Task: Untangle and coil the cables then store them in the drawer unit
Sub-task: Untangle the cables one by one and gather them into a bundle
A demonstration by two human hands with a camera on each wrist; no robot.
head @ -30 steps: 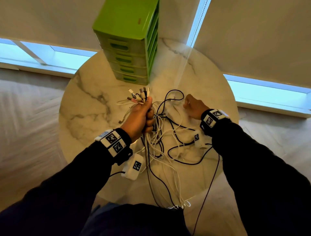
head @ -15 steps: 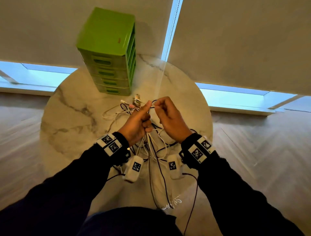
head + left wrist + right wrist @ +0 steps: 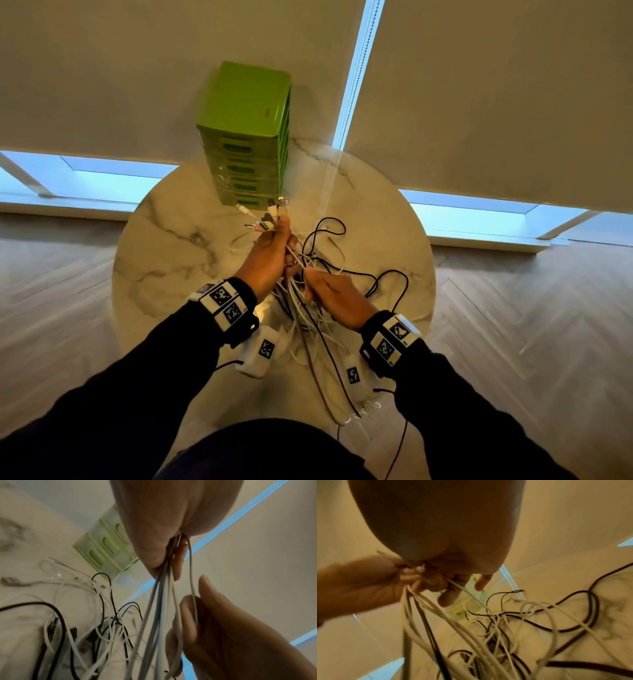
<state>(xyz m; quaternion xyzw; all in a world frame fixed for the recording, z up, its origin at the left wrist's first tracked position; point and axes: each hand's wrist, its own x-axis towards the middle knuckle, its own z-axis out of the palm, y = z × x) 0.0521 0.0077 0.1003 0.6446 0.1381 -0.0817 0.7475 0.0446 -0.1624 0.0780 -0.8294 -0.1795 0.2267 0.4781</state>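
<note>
My left hand (image 3: 274, 250) grips a bundle of white and black cables (image 3: 301, 308) just below their plugs (image 3: 274, 214), which stick up past my thumb. Directly below it, my right hand (image 3: 325, 291) pinches one white cable (image 3: 193, 588) from that bundle between thumb and fingers (image 3: 447, 599). The rest of the cables hang down and lie tangled on the round marble table (image 3: 171, 246). The green drawer unit (image 3: 245, 137) stands at the table's far edge with all its drawers closed.
Black cable loops (image 3: 387, 284) spread on the table to the right of my hands. Some cable ends hang over the near table edge (image 3: 359, 414). Window blinds (image 3: 479, 102) hang behind the table, with wooden floor (image 3: 513, 325) around it.
My right hand came from the cables on the table's right to my left hand's fingertips, then slid down the bundle to just below the left hand. My left hand kept hold.
</note>
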